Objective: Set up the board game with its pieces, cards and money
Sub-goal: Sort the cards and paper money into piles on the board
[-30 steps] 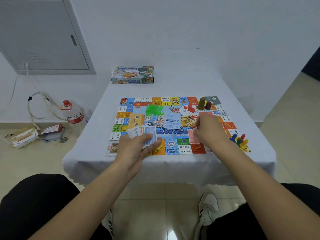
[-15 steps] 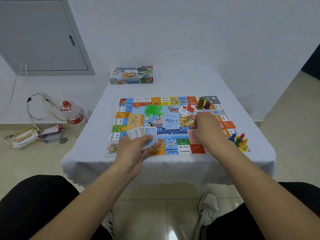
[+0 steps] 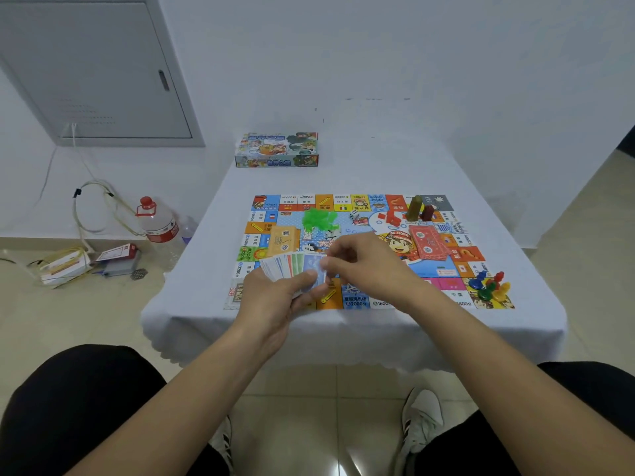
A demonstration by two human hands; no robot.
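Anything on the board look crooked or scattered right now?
Mildly: the red card deck lies tilted against the board's grid, and the coloured pawns sit in a loose heap on the near right corner.

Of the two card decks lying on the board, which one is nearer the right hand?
The red deck, on the board's right side just beyond the right hand. The orange deck lies on the board's left, farther away.

Fanned paper money (image 3: pixel 290 266): gripped in left hand (image 3: pixel 275 300). Red card deck (image 3: pixel 427 242): laid flat on game board (image 3: pixel 360 204), beyond right hand (image 3: pixel 364 261).
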